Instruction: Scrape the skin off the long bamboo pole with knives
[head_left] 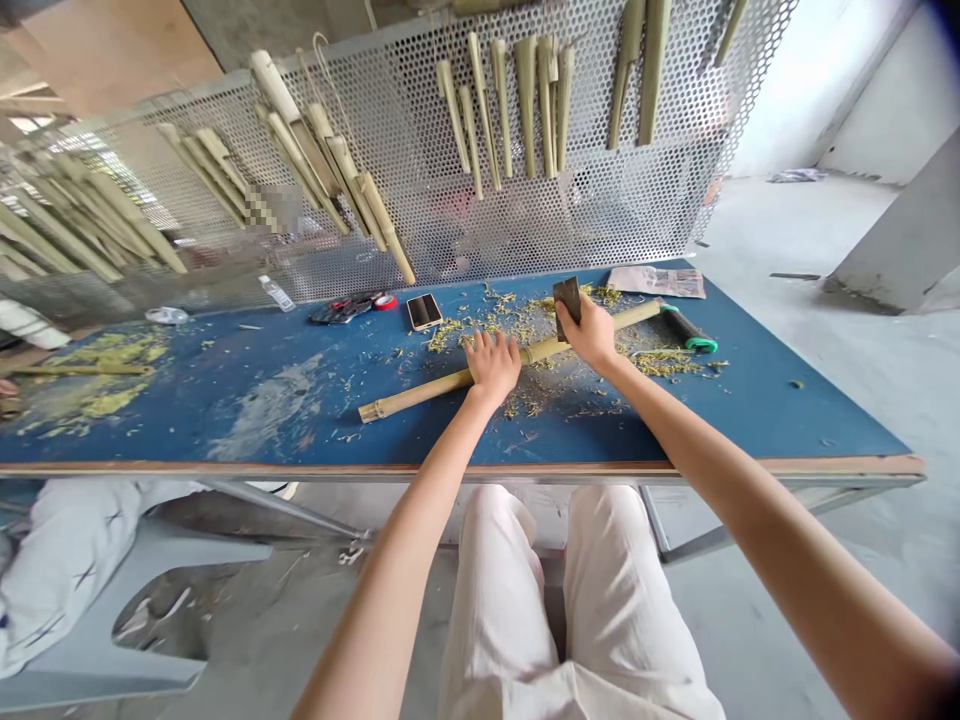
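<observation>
A long bamboo pole (416, 394) lies at a slant across the blue tabletop. My left hand (493, 368) lies over its middle, the fingers curled over the far side and holding it down. In my right hand (591, 335) is a dark, flat, rectangular scraper blade (568, 302), gripped at one side and standing over the pole's right part. Yellow-green shavings (529, 400) are scattered around both hands. Close to the pole's right end lies a tool with a black and green handle (688, 330), seemingly a hand saw.
A phone (425, 312), red tape roll (385, 302), bottle (277, 294) and paper packet (657, 281) lie along the back of the table (795, 400). Bamboo pieces (529, 105) hang on the perforated metal panel (600, 200). Another person's leg (67, 560) and a plastic stool (157, 570) are at left.
</observation>
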